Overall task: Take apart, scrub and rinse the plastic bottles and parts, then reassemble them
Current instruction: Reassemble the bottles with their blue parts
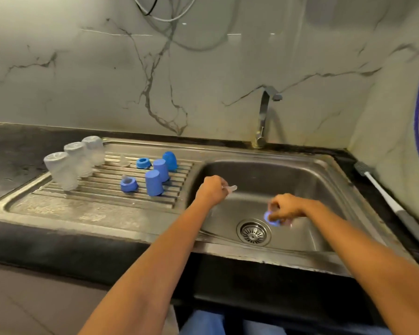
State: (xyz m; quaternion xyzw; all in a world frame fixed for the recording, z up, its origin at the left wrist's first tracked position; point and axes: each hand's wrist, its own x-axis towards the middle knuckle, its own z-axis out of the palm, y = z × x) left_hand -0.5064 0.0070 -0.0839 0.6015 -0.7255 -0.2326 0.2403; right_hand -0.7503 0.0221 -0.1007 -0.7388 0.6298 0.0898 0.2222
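Reference landmark: the drain strainer (253, 232) in the floor of the sink (324, 165)

1. Right hand (286, 209): over the basin, just right of the drain strainer and slightly beyond it. The grip is clamped, fingers curled down, on a blue collar ring (271, 220). The ring sits under the fingertips, on the side facing the drain strainer. Whether it touches the basin floor cannot be told.

2. Left hand (211, 193): beyond and left of the drain strainer, near the left basin wall. The grip is clamped on a clear teat (230, 189), which projects rightward out of the fist. The teat is blurred.

3. Draining board (94, 206), left of the drain strainer and beyond it:
- three blue caps (153, 186), standing mouth down, close together
- a second blue ring (129, 184) left of the caps, with a clear part seated in it
- a third blue ring (143, 163) farther back
- a loose clear teat (124, 161) beside the third ring
- three clear bottles (79, 159), inverted, in a row at the far left edge

4. Bottle brush (377, 182): on the tabletop (15, 151), far right of the drain strainer, past the sink rim.

5. Tap (264, 117): directly beyond the drain strainer, at the rear rim
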